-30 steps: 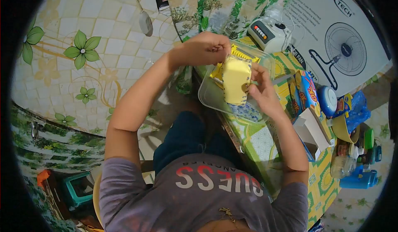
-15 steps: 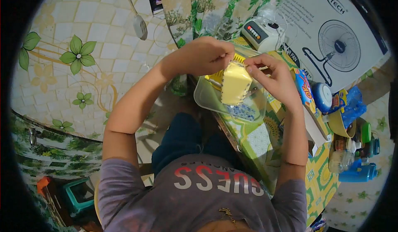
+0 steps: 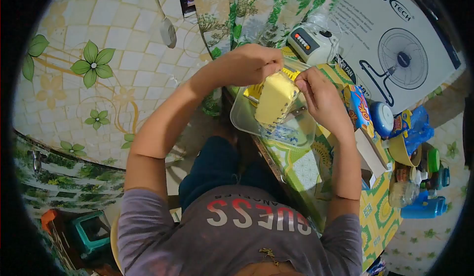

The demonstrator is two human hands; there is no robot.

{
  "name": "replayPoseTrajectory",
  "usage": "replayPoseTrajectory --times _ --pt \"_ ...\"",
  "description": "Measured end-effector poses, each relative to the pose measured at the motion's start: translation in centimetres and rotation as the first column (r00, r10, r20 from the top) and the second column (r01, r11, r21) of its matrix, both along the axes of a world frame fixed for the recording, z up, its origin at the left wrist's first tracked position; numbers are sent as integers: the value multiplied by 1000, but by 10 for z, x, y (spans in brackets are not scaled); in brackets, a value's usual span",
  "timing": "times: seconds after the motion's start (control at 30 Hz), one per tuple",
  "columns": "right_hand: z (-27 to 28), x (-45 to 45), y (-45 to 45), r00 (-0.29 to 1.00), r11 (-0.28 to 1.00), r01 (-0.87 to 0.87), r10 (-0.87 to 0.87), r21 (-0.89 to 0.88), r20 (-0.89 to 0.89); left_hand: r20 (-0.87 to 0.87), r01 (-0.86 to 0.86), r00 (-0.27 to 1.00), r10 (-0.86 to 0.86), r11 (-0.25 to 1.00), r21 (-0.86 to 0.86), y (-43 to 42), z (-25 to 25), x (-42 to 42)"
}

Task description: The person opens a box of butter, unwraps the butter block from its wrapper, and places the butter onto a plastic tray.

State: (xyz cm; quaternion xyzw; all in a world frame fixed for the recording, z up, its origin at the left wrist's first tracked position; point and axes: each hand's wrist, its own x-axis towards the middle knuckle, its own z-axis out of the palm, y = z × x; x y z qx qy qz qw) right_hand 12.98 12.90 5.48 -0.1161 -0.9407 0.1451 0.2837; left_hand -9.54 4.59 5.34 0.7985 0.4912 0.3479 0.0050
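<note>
Yellow block (image 3: 275,100) tilts just below and between left hand (image 3: 260,65) and right hand (image 3: 320,94), each pinched at its upper end. Brick-shaped; dark marks along edge.

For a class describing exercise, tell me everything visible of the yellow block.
The yellow block is oblong and smooth, with dark marks along its edges; seemingly clear, blue-patterned film shows by its lower end. It is tilted over the clear container; contact there is unclear. The left hand and right hand are at its upper end, apparently pinching it or its film.
</note>
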Motion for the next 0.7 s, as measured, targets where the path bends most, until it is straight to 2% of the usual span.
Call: replayPoseTrajectory --times 0.1,0.23,0.3,0.4,0.5,0.7 --pt "-4 0 -1 999 993 42 -45 -113 -26 246 64 969 -25 987 -149 -2 -9 -9" --pt "-7 7 2 997 984 62 -69 -167 -35 522 -27 847 101 989 -148 -19 -35 -14" --pt "-9 9 4 997 976 70 -78 -208 -26 584 -119 781 220 971 -207 -19 -70 -25" --pt "-9 9 6 994 947 109 -110 -303 14 623 -165 718 312 945 -283 -28 -93 -18" --pt "-13 10 8 994 958 94 -105 -271 -25 641 -187 675 366 925 -331 -36 -108 -9" --pt "-16 10 6 993 951 90 -108 -296 -45 682 -155 646 343 934 -323 -41 -114 -6"
